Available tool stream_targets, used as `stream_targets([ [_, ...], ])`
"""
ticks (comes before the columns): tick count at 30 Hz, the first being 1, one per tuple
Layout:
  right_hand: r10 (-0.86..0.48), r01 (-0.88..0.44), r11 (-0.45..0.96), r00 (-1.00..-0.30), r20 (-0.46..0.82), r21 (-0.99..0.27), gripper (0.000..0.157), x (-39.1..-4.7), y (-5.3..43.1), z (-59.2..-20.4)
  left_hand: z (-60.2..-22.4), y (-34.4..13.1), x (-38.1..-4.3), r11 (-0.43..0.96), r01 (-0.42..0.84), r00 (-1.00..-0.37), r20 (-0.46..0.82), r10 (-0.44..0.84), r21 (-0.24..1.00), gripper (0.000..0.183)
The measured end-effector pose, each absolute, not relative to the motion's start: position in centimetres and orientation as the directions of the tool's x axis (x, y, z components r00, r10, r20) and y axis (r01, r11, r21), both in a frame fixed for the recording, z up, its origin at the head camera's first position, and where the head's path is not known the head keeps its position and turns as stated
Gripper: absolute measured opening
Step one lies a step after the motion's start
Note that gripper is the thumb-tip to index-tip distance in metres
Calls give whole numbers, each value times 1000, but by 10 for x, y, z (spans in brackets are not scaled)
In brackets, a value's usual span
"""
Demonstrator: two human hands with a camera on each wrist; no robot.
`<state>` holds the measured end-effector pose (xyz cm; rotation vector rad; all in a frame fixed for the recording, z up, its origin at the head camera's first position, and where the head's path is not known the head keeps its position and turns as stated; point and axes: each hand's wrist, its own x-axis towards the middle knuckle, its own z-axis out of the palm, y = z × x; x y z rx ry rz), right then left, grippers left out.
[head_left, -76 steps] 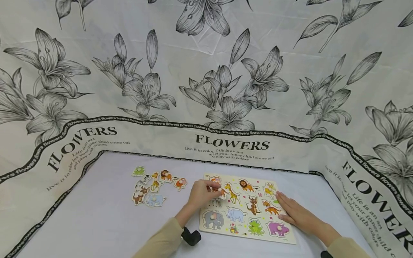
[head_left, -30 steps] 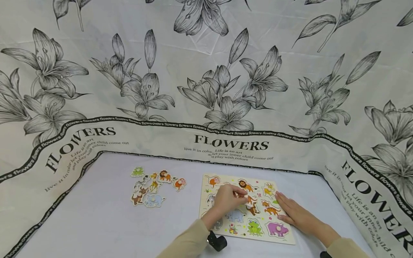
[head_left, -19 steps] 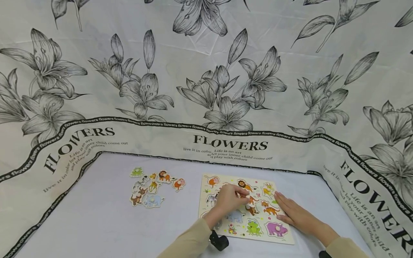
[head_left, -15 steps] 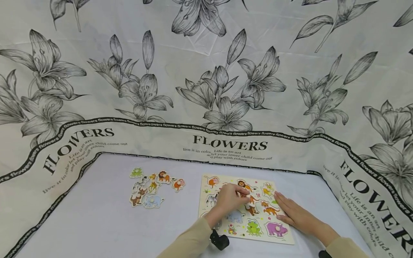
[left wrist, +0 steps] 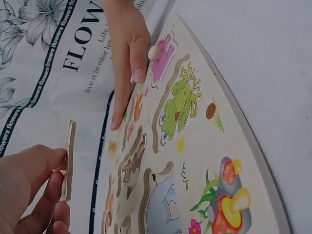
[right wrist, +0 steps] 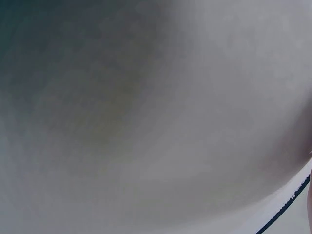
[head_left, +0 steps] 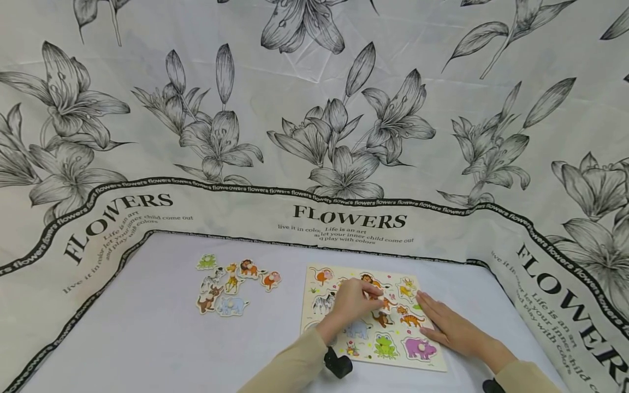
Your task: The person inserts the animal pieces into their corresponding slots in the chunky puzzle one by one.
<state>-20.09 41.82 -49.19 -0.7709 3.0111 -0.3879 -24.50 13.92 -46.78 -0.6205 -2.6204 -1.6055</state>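
Observation:
My left hand (head_left: 356,300) pinches a wooden puzzle piece (left wrist: 70,161) by its knob, over the middle of the animal puzzle board (head_left: 339,349). The piece shows orange in the head view and stands edge-on in the left wrist view, clear above the board. My right hand (head_left: 454,327) lies with straight fingers along the board's right edge. A purple hippo piece (head_left: 419,349) with a knob sits in the near right corner. Printed pictures such as the frog (head_left: 385,345) and zebra (head_left: 322,302) show around the left hand. My left forearm hides the near left corner.
Left of the board lie several loose pieces: a frog (head_left: 207,261), zebra (head_left: 211,280), giraffe (head_left: 233,279), lion (head_left: 249,268), monkey (head_left: 271,280), kangaroo (head_left: 208,300) and blue rhino (head_left: 232,305). A flower-printed cloth (head_left: 245,218) rises behind the white table (head_left: 132,338).
My left hand has carried the orange piece from the board's far left to its middle, then crept slightly right. My right hand has stayed at the board's edge.

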Motion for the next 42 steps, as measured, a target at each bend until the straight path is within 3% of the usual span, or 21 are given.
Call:
stream_targets([
  [10, -424, -408, 868, -906, 3, -283, 78, -201, 418, -490, -468, 145, -246, 392, 331, -917, 194, 350, 858, 14],
  [23, -427, -411, 866, -904, 7, -286, 78, -200, 418, -488, -469, 160, -244, 430, 271, -931, 121, 344, 862, 12],
  [42, -429, -421, 874, -903, 22, -242, 77, -200, 419, -488, -475, 184, -244, 497, 282, -932, 111, 346, 820, 11],
])
